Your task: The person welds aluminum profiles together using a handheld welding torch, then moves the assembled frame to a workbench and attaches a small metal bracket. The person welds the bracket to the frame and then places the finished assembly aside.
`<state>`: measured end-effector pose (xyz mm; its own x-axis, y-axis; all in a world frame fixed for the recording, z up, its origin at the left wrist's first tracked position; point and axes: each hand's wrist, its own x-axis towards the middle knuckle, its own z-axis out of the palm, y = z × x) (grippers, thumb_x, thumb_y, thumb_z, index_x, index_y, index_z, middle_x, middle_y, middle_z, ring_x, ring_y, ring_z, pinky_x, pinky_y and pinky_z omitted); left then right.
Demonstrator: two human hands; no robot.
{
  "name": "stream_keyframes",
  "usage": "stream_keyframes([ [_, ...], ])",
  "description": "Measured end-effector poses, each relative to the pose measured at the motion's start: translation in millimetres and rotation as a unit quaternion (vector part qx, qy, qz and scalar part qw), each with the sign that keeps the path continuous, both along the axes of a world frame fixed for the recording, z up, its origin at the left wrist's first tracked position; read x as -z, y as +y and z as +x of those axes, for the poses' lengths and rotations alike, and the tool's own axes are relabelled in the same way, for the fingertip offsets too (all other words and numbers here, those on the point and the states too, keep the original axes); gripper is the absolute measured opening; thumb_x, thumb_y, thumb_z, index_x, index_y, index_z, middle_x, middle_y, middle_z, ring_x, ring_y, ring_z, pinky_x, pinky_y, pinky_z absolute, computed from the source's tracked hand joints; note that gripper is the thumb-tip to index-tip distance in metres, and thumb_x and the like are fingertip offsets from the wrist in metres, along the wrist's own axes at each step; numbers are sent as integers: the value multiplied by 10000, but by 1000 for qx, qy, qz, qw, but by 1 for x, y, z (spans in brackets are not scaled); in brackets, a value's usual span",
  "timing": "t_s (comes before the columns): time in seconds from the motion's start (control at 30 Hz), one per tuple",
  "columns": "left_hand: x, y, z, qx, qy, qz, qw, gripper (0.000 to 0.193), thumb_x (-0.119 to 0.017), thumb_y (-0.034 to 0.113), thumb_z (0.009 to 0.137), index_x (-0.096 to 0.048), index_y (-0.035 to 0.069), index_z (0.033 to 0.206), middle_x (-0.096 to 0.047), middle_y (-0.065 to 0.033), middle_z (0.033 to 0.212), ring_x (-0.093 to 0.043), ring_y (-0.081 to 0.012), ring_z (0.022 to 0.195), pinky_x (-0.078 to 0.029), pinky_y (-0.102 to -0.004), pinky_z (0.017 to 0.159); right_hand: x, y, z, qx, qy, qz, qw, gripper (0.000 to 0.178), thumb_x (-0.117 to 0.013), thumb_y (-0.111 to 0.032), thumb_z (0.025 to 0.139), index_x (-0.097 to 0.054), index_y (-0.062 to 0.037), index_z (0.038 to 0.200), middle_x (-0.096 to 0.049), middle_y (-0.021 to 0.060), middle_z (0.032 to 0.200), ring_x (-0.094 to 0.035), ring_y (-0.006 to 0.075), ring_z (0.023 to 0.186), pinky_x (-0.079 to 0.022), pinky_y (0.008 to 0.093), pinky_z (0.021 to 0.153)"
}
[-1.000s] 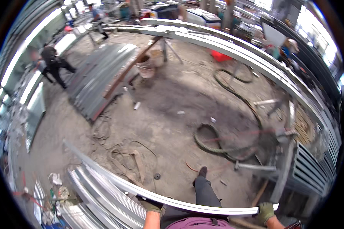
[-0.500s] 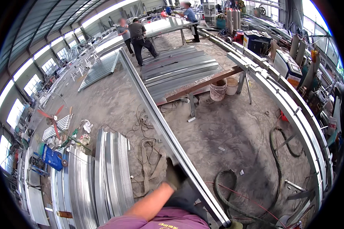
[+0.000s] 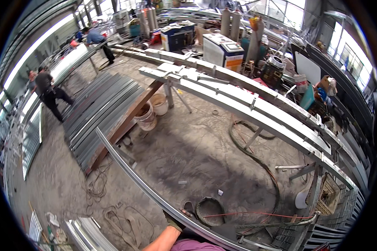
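Note:
A long, narrow silvery metal profile [image 3: 142, 186] slants across the head view, from beside the rusty beam down to the lower edge. My left hand [image 3: 173, 221], in a dark work glove, is closed round its near part from the left side; most of the fingers are hidden by the metal. The profile's near end runs out at the lower edge. My right hand is out of sight. Close to the left hand, a shoe [image 3: 189, 206] shows just past the profile.
A rusty beam [image 3: 123, 125] on legs supports grey metal sheets [image 3: 98, 106]; two buckets [image 3: 145, 117] stand beside it. Long metal rails [image 3: 247, 113] cross the right side. A dark hose [image 3: 255, 155] and red cable [image 3: 255, 213] lie on the floor. Several people [image 3: 50, 90] are far left.
The view has turned right, showing more of the rails. The held profile has swung rightward with my left hand still on it. My right glove, at the profile's near end before, has left view.

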<state>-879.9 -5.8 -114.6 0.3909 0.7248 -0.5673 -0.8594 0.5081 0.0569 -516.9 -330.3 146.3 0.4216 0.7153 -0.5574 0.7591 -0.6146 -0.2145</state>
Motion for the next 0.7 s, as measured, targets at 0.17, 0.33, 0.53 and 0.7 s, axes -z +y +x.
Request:
stream_keyframes([
  [0.17, -53, 89, 47, 63, -81, -35, 994, 885, -446, 893, 879, -757, 71, 983, -757, -128, 865, -720, -443, 831, -575, -669, 916, -23, 27, -11, 42, 5, 8, 999, 415, -823, -188, 803, -769, -112, 1207, -762, 235, 1118, -716, 474, 1053, -578, 544, 910],
  [0.33, -57, 181, 108, 101, 6, 24, 995, 755, -416, 741, 989, -759, 68, 987, -741, -131, 868, -707, -404, 821, -567, -644, 908, 26, 105, 50, 125, 288, 19, 949, 540, -845, -231, 910, -707, -88, 1412, -776, 168, 1259, -724, 312, 1182, -575, 417, 1020],
  [0.53, -58, 254, 218, 130, -13, 83, 988, 518, -530, 507, 1032, -770, 48, 1045, -761, -143, 905, -727, -382, 853, -578, -597, 921, 58, 289, 141, 159, 427, 183, 871, 567, -772, -328, 1014, -644, -75, 1506, -737, 192, 1380, -691, 294, 1280, -532, 394, 1094],
  [0.7, -66, 268, 310, 122, -92, 93, 984, 816, -491, 775, 945, -791, 26, 1068, -787, -187, 979, -749, -416, 941, -567, -599, 1007, 48, 424, 175, -37, 375, 37, 926, 971, -777, -623, 945, -481, 11, 1617, -605, 296, 1540, -628, 336, 1410, -502, 404, 1146],
])
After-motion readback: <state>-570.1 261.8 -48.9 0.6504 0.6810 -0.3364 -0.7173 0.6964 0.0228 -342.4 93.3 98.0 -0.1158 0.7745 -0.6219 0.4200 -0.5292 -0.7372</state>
